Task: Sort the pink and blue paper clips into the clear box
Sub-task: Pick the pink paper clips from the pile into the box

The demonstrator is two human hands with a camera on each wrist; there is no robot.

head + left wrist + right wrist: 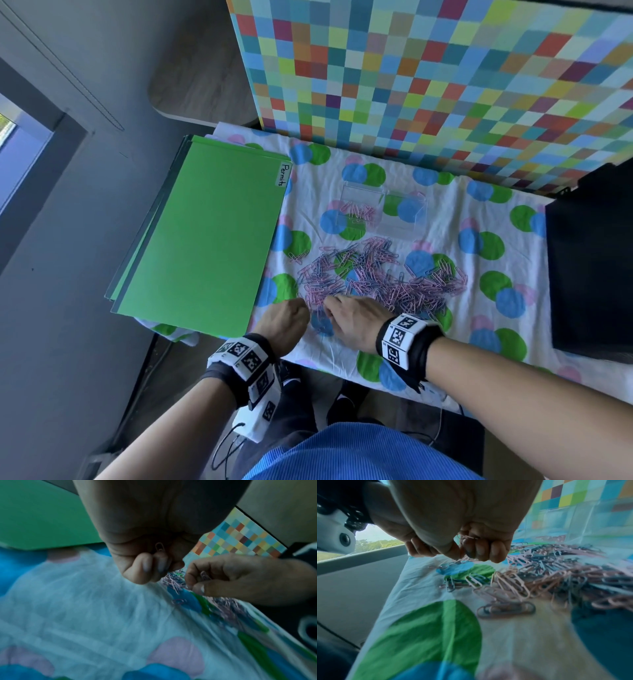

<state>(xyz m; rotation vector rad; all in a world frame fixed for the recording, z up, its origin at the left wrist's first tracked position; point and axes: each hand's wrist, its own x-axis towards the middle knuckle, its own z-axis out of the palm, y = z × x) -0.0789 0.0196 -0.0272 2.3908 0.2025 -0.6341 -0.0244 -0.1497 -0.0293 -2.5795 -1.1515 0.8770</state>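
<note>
Your left hand (286,317) sits at the near-left edge of the paper clips (376,274), fingers curled on what looks like one dark clip, and just beside it your right hand (356,320) pinches a small bunch of pink clips while picking at the pile. The clear box (383,209) stands beyond the pile on the worktop (479,212), pink clips in its left compartment, the right seemingly empty. Clips hook together, so a blue one could ride along, or loose ones spill in transit
</note>
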